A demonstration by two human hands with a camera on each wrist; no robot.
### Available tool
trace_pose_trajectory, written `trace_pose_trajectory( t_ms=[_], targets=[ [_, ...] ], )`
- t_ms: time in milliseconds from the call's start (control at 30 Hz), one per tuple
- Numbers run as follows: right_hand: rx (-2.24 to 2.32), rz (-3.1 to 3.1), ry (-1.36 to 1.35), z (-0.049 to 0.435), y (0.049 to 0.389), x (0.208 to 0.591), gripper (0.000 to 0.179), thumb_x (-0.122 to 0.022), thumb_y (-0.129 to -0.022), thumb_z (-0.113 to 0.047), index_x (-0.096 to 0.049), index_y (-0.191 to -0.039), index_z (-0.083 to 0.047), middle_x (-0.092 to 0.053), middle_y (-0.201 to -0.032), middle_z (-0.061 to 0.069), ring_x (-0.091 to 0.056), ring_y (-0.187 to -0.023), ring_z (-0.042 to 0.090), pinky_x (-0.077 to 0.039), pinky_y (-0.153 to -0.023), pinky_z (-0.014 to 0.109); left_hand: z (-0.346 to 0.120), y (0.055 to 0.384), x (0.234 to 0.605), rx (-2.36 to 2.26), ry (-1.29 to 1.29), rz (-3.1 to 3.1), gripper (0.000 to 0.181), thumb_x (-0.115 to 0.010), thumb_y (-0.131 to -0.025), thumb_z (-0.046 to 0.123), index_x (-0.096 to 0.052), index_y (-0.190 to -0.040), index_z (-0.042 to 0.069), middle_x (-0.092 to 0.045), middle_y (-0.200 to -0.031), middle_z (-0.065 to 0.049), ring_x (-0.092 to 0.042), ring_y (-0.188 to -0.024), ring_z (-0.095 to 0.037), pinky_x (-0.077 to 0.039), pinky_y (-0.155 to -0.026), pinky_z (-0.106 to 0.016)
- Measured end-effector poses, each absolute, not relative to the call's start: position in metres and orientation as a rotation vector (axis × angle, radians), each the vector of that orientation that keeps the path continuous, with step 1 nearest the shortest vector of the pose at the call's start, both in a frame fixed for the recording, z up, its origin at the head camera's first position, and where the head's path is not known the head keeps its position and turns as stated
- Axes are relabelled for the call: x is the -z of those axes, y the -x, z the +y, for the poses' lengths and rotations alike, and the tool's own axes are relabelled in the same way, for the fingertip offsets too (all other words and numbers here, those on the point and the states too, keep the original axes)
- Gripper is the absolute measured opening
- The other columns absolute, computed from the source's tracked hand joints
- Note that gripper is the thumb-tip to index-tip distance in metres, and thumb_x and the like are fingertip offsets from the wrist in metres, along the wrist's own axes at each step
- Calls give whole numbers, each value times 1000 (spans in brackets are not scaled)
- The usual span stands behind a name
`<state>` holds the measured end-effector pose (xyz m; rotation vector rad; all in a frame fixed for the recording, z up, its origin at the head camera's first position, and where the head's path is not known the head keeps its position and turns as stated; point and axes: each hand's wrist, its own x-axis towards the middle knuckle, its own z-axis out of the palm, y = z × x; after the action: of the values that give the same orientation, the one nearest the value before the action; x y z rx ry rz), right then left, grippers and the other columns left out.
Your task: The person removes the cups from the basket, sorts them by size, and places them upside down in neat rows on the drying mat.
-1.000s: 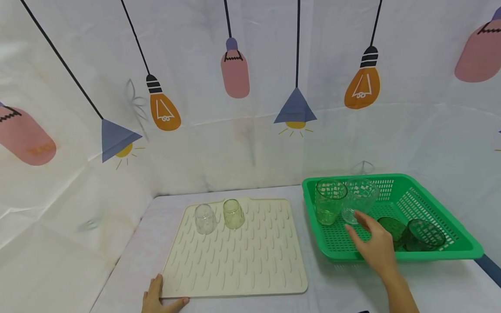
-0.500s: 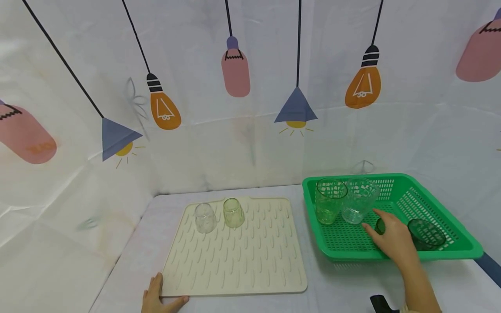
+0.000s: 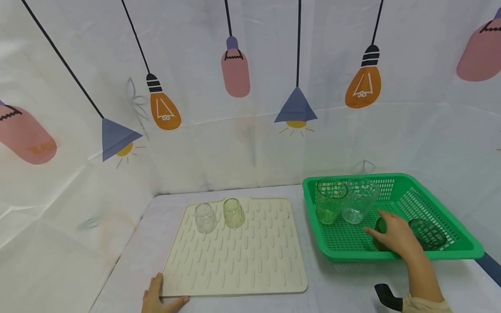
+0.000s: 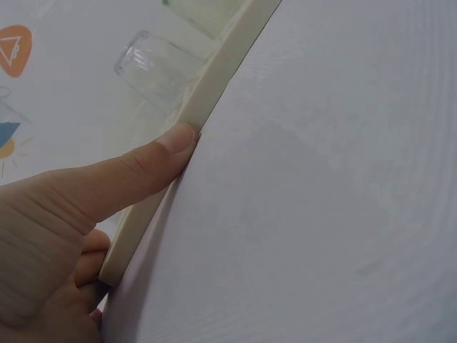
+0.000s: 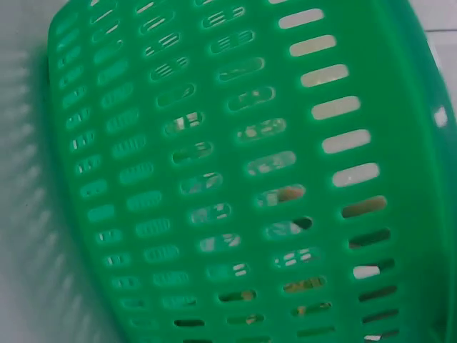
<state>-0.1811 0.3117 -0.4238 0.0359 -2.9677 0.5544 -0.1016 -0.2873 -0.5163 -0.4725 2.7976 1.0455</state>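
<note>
In the head view my right hand (image 3: 397, 234) reaches into the green basket (image 3: 467, 250), with thumb and fingers around a dark green glass (image 3: 380, 226). The hand covers most of that glass. Just right of it a second dark green glass (image 3: 428, 234) lies tilted. A tall light green glass (image 3: 329, 204) and a clear glass (image 3: 358, 202) stand at the basket's back left. My left hand (image 3: 160, 298) touches the near left corner of a cream draining mat (image 3: 250, 261). In the left wrist view its thumb (image 4: 146, 168) lies straight along the mat's edge.
On the mat's far part a small clear glass (image 3: 205, 219) and a small yellow-green glass (image 3: 233, 214) stand upside down. A printed white sheet (image 3: 250, 161) hangs behind the table. The basket's slotted wall (image 5: 264, 157) fills most of the right wrist view.
My right hand has moved right and towards me, from beside the clear glass to the dark green glass, and now closes round it. My left hand has stayed at the mat's corner.
</note>
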Motion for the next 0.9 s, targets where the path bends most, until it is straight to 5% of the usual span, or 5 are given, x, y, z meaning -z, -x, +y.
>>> trace_pose_trajectory(
  t_ms=[100, 267, 567, 900],
  targets=[
    [-521, -3050, 58, 314, 183, 422, 91, -68, -80, -51, -38, -129, 19, -43, -121, 45, -45, -100, 61, -42, -74, 61, -287, 101, 516, -1054, 472, 2799, 128, -83, -63, 47, -6, -142, -17, -9, -145, -40, -1, -136, -51, 3, -110, -62],
    [-529, -3138, 237, 313, 183, 417, 100, -68, -75, -60, -36, -131, 17, -50, -116, 41, -52, -85, 51, -33, -65, 49, -286, 102, 515, -1050, 454, 2810, 126, -83, -63, 45, -7, -141, -18, -9, -144, -42, -3, -136, -52, 2, -110, -62],
    [-568, -3183, 119, 315, 187, 418, 101, -68, -75, -60, -38, -129, 20, -42, -122, 45, -43, -103, 63, -40, -74, 67, -287, 103, 515, -1044, 461, 2800, 126, -83, -63, 46, -7, -141, -19, -9, -143, -42, -3, -135, -53, 2, -109, -63],
    [-681, -3208, -99, 317, 186, 426, 105, -76, -73, -49, -27, -131, 25, -30, -124, 52, -29, -111, 67, -40, -79, 70, -289, 103, 518, -1074, 456, 2797, 125, -83, -64, 43, -7, -141, -18, -9, -144, -42, -2, -136, -53, 3, -109, -63]
  ],
)
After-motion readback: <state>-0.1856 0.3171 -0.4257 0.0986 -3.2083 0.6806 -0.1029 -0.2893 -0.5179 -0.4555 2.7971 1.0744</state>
